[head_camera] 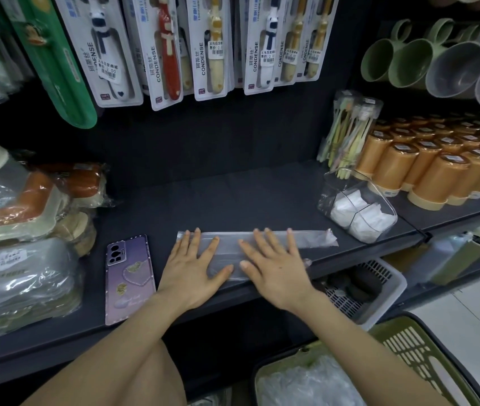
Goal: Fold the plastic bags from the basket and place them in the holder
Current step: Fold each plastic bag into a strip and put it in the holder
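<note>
Shelf [233, 200]: bag [310, 238] (left hand [195, 271], right hand [274, 271])

Bare left hand [195, 272], bare right hand [275, 272]; forearms [121, 344] bare; nails short.

Dark shelf [233, 200], matte, running L to R w/ a seam near the rt end. Near the front edge, centre: a clear plastic bag [312, 240] flattened into a long strip, parallel to the edge, its rt end crumpled. Just L of it, apart, a phone [129, 276] in a purple case lies face down, lower end at the shelf lip. Far L: stacked wrapped packs [19, 282] w/ orange-and-cream boxes [28, 206] behind. Rt of the bag, near but not touching, the clear holder [358, 209], white folded bags inside. Behind it a toothbrush pack [347, 133] stands upright. Past the seam, rows of orange cups [435, 177], upside down.
</note>
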{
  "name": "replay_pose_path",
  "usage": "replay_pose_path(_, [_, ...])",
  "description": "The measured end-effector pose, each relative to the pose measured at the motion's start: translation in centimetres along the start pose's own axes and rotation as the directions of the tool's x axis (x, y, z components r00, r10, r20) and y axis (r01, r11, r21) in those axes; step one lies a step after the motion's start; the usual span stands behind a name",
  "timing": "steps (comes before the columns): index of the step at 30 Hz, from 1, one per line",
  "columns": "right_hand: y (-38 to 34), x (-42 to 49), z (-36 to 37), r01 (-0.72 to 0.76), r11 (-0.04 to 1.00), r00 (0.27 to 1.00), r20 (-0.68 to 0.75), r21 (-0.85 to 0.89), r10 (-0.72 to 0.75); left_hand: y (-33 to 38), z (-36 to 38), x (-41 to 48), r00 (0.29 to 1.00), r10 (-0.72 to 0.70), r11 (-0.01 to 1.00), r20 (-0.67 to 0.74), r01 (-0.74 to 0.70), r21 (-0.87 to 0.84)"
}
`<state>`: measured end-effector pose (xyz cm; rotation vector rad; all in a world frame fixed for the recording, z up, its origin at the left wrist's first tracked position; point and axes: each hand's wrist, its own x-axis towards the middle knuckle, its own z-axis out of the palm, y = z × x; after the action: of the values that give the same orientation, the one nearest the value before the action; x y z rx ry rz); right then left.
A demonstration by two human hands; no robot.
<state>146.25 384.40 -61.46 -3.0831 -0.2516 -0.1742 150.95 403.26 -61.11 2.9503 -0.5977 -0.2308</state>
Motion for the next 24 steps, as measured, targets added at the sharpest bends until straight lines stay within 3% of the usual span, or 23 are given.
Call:
replay_pose_path(2, [-0.2,-0.1,0.5,0.001,0.998,0.999,0.035,0.062,-0.003,0.0,0.0,0.0,1.0,-0.003,1.0,-0.007,0.003,-0.008])
replay_pose_path(6, [3.9,-2.0,0.9,-0.099,0.991,0.994,-0.042,0.089,0.103,-0.1,0.0,-0.1,1.0,0.005,1.0,-0.008,-0.005,0.013])
replay_pose_path(9, [5.4,-3.7,0.4,0.006,0.991,0.987,-0.159,0.136,0.016,-0.1,0.0,0.0,1.0,0.009,1.0,0.001,-0.009,0.023])
replay_pose_path(12, [5.8,-4.3,0.4,0.19,0.968,0.929,-0.35,0.165,-0.123,-0.1,-0.2,0.0,1.0,0.002,0.999,0.019,-0.002,0.035])
replay_pose_path(17, [6.1,-4.3,0.4,0.221,0.936,0.898,-0.431,0.276,-0.084,-0.2,-0.5,0.0,0.999,-0.005,1.0,0.037,0.006,-0.015])
replay_pose_path(20, [6.0,-4.5,0.1,0.178,0.915,0.908,-0.418,0.361,-0.012,-0.3,-1.0,-0.3,1.0,0.013,0.98,0.01,-0.01,-0.2])
replay_pose_path(24, [6.3,-4.5,-1.1,0.111,0.895,0.91,-0.406,0.432,0.082,-1.2,-1.6,-1.2,0.986,0.044,0.841,-0.163,-0.125,-0.527])
